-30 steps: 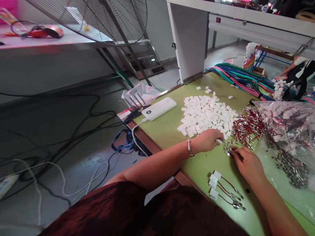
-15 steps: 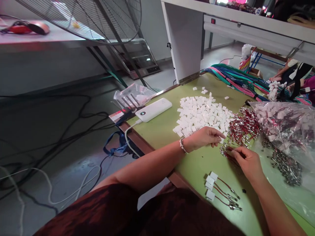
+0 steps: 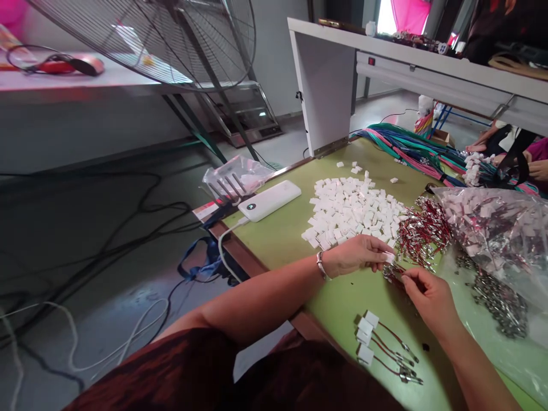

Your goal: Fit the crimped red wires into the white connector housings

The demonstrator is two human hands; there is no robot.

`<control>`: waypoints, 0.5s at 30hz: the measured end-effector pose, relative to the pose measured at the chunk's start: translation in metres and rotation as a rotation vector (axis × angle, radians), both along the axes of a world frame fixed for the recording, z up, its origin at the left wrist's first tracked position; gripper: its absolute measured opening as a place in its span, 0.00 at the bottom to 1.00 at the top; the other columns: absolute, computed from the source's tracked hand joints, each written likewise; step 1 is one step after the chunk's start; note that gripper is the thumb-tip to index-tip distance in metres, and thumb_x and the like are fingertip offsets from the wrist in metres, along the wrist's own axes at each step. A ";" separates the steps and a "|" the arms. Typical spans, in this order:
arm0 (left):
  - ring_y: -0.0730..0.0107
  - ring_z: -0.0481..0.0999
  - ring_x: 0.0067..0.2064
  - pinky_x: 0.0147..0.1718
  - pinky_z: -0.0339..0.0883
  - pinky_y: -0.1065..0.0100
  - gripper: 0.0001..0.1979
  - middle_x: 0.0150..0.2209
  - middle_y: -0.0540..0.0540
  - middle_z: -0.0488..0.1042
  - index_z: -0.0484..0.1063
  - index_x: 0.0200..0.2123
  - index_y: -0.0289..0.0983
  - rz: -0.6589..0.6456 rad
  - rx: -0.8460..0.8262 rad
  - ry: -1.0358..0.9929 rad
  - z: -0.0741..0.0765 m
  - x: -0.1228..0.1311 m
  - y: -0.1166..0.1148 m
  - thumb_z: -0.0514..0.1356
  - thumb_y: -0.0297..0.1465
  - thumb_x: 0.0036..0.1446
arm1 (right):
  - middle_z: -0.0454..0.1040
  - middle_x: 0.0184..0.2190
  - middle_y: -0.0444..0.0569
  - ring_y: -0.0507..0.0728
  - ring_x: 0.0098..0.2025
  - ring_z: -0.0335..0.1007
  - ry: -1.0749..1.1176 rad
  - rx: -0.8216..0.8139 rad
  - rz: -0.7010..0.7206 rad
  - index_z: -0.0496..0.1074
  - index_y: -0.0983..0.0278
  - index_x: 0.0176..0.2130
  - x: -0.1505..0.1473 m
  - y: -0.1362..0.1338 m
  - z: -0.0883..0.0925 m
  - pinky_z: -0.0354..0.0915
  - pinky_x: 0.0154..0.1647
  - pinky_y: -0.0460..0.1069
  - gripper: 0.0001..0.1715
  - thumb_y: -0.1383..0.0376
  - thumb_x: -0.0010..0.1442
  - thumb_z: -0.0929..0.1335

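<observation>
Between the thumb and fingers of my left hand (image 3: 363, 253) is a small white connector housing (image 3: 389, 257). My right hand (image 3: 428, 288) pinches a short red wire (image 3: 398, 268) with metal terminals, its end close to the housing; whether it enters the housing I cannot tell. Just beneath the fingers lie a few more terminal wires (image 3: 390, 278). Behind my left hand spreads a pile of white housings (image 3: 353, 208), and beside it a heap of red terminal wires (image 3: 426, 231). Nearer my body, several housings with wires fitted (image 3: 366, 331) lie side by side on the green table (image 3: 334, 297).
A clear bag of wired housings (image 3: 500, 228) and dark metal terminals (image 3: 503, 299) lie on the right. A white power bank (image 3: 270, 201) with a cable sits at the left edge. Coloured wire bundles (image 3: 411, 148) stretch along the back, near another person's hands (image 3: 538, 169).
My two hands have come closer together, the housing now meeting the wire end or nearly so. The view has tilted slightly upward.
</observation>
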State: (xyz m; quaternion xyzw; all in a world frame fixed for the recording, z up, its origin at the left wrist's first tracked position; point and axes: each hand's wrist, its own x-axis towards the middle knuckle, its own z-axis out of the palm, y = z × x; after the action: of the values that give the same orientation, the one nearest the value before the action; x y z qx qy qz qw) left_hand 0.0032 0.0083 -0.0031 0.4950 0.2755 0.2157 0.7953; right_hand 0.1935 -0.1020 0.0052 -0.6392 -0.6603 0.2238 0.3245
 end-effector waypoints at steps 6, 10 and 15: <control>0.79 0.69 0.23 0.23 0.59 0.73 0.16 0.25 0.50 0.76 0.78 0.39 0.34 -0.057 0.002 0.003 0.001 -0.003 0.001 0.71 0.34 0.46 | 0.74 0.26 0.45 0.53 0.27 0.68 -0.405 0.236 0.049 0.71 0.61 0.30 0.006 -0.001 -0.002 0.59 0.30 0.47 0.13 0.63 0.64 0.62; 0.81 0.69 0.20 0.21 0.60 0.73 0.16 0.23 0.52 0.75 0.78 0.38 0.34 -0.099 0.049 0.068 0.004 -0.004 0.001 0.70 0.35 0.47 | 0.72 0.25 0.46 0.54 0.28 0.67 -0.574 0.350 0.084 0.70 0.62 0.29 0.004 -0.002 -0.002 0.58 0.31 0.48 0.16 0.65 0.66 0.60; 0.81 0.70 0.20 0.19 0.60 0.75 0.14 0.22 0.53 0.75 0.75 0.37 0.35 -0.160 0.111 0.101 0.004 0.000 -0.004 0.69 0.34 0.48 | 0.74 0.27 0.48 0.55 0.29 0.69 -0.536 0.301 0.127 0.70 0.62 0.32 -0.001 -0.003 -0.007 0.58 0.31 0.48 0.15 0.66 0.66 0.59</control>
State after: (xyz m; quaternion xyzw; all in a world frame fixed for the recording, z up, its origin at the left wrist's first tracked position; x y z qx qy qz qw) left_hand 0.0033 0.0039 0.0006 0.5688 0.2628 0.1412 0.7664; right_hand 0.1924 -0.1052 -0.0015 -0.5778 -0.7865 -0.0333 0.2153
